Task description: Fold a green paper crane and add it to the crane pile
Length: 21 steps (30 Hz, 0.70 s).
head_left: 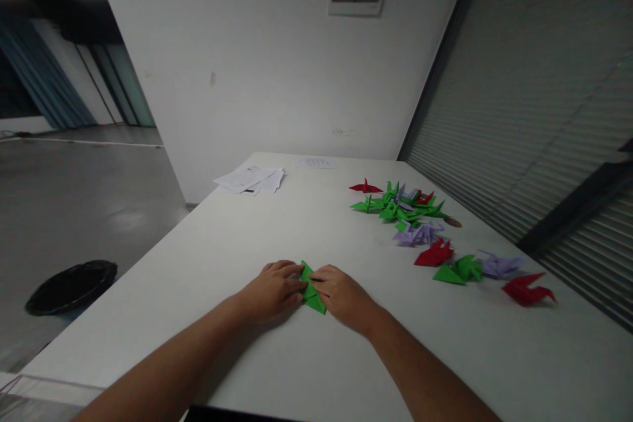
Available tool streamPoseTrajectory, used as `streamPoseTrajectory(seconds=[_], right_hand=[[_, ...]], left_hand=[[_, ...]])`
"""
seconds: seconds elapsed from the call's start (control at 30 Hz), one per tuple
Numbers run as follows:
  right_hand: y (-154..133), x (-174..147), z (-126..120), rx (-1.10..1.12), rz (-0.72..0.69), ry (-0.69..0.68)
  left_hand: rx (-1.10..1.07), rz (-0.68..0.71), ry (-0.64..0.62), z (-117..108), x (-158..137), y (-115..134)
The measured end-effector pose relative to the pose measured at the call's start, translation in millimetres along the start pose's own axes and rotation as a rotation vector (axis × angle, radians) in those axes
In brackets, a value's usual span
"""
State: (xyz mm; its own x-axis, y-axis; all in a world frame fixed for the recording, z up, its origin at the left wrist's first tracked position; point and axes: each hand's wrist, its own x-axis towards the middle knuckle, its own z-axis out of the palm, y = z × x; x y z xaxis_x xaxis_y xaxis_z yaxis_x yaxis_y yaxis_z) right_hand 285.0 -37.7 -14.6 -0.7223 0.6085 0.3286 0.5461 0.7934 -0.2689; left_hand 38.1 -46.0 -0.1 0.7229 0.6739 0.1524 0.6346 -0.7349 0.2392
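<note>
A small piece of folded green origami paper (313,300) lies on the white table in front of me, with pointed ends at top and bottom. From the left, my left hand (277,289) holds its edge, fingers bent and fingertips on the paper. My right hand (342,293) has its fingers closed together on the paper's right side. The fingertips partly cover the folds, so their exact shape is hidden.
Folded paper cranes in green, red and purple make a pile (395,204) at the right. A red crane (527,290) is nearest along that side. Printed sheets (250,179) lie at the far left. A black-lined bin (72,287) stands on the floor left of the table.
</note>
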Motion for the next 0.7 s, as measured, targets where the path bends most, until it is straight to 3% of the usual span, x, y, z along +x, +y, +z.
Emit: streamPoseTrajectory(seconds=[0.47,0.7], right_hand=[[-28,-9,-19,0.057,0.098,-0.177],[-28,-10,-17,0.031,0.095,-0.207]], left_hand=[[-0.005,0.008,0.049,2,0,-3],[-0.073,0.118,-0.003,10,7,-4]])
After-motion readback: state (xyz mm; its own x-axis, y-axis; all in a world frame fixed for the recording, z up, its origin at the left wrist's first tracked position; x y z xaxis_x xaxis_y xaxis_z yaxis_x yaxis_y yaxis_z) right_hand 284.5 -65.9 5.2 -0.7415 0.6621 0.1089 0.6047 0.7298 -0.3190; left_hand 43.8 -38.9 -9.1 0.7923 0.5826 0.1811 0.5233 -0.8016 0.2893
